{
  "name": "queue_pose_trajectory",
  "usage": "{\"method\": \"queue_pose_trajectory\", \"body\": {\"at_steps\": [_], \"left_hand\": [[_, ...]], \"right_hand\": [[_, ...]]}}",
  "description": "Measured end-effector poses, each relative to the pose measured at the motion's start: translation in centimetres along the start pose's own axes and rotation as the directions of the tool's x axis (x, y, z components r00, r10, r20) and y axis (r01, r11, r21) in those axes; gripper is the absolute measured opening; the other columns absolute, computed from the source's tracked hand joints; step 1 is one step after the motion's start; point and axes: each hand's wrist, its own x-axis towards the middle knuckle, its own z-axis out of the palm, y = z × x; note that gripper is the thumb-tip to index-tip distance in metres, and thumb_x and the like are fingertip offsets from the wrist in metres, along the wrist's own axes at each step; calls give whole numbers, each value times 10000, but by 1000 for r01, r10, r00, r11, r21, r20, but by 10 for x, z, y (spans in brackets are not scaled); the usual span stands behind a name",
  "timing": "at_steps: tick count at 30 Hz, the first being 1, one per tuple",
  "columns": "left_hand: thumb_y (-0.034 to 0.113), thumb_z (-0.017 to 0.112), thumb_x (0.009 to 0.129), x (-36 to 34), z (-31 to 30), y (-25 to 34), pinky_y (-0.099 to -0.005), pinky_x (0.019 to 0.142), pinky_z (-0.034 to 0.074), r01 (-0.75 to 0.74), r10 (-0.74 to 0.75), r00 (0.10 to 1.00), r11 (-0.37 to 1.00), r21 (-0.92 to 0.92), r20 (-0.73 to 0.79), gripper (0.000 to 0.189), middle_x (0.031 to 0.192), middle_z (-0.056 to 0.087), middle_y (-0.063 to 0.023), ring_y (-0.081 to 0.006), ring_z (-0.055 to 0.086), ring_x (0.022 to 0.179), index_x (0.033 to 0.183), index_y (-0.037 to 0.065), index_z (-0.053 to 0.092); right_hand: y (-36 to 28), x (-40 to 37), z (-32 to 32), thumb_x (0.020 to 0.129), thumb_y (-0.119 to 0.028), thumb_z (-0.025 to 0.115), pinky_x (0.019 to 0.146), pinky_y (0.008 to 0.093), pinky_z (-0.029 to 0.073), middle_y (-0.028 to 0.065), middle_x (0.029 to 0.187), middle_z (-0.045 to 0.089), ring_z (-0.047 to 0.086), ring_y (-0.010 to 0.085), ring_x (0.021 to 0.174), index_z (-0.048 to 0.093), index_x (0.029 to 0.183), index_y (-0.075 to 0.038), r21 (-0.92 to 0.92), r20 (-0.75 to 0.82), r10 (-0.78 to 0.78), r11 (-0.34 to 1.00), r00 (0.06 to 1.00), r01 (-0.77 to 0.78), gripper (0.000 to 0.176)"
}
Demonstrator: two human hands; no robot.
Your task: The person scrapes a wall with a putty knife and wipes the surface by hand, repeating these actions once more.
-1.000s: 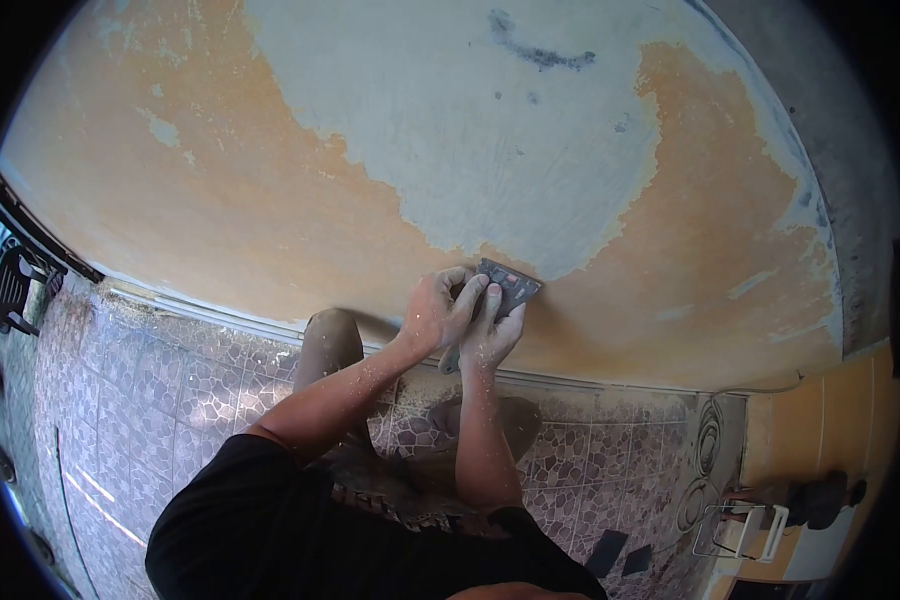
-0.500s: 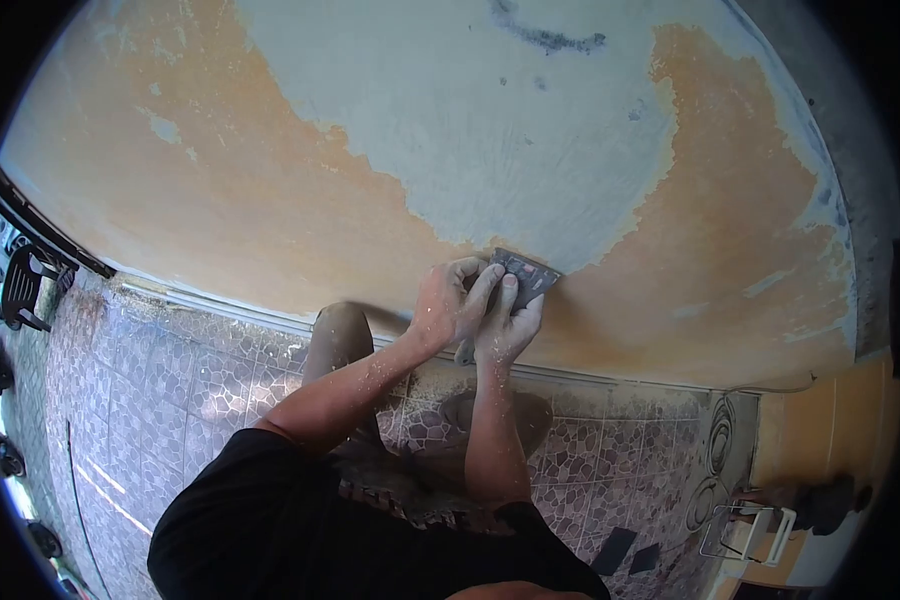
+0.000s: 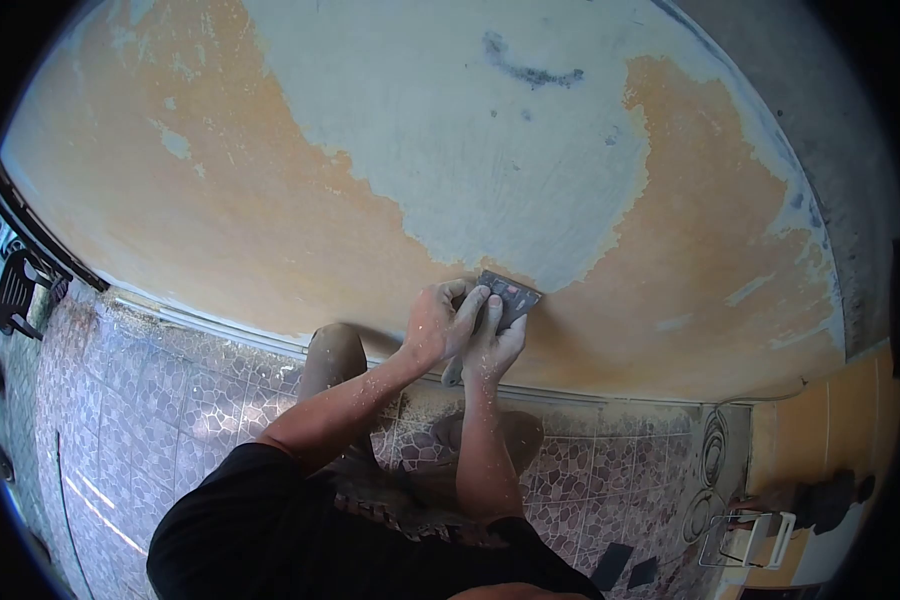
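Observation:
A scraper with a wide dark blade [image 3: 511,297] is held against the wall [image 3: 470,140], its edge at the lower tip of a bare pale patch bordered by peeling orange paint. Its handle end shows below the hands. My left hand [image 3: 438,322] is closed around the scraper's handle side, with the thumb on the blade. Beside it, touching, my right hand [image 3: 492,350] grips the same tool, thumb and fingers on the lower part of the blade. Pale dust covers both hands and the forearms.
Patterned floor tiles [image 3: 200,400] meet the wall's base, where a pale pipe [image 3: 220,332] runs. A dark chair [image 3: 15,292] stands far left. At the right are coiled cable [image 3: 715,450], a white-framed object [image 3: 770,540] and two dark flat pieces [image 3: 612,566] on the floor.
The wall and surroundings have shifted in view as the camera moved. Both hands and the scraper appear slightly lower and further left, with the same grip.

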Motion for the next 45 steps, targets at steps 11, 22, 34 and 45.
{"method": "queue_pose_trajectory", "body": {"at_steps": [11,22,34,45], "left_hand": [[269,638,986,-5,-2,-1,-338,592,489,-26,26,999,1000,13,-32,328,686,688,-136,-94,597,642,938,-43,724],[274,644,978,0,-3,0,-333,578,480,8,-6,1000,998,-66,25,317,659,658,-150,-87,582,630,963,-30,733],[278,652,969,-1,-8,2,-341,606,501,-12,12,1000,1000,12,-11,318,709,688,-173,-119,616,640,962,-30,729],[272,664,970,-7,-10,-5,-324,575,484,37,-37,999,999,0,-13,322,667,678,-133,-91,591,626,906,-36,733]], "right_hand": [[-7,-3,0,1030,-230,633,827,316,555,105,1073,701,665,151,941,582,1233,49,43,6,33,999,999,-33,349],[-7,2,-3,1036,-221,619,815,313,553,111,1059,707,667,153,932,576,1205,54,18,61,45,999,997,-46,326],[10,-3,4,1023,-232,646,810,307,550,103,1058,704,662,146,924,582,1207,49,-17,2,16,1000,1000,-16,342],[9,-12,7,1029,-218,633,791,301,558,100,1041,709,671,146,908,594,1189,31,-29,-4,23,999,1000,-23,299]]}}
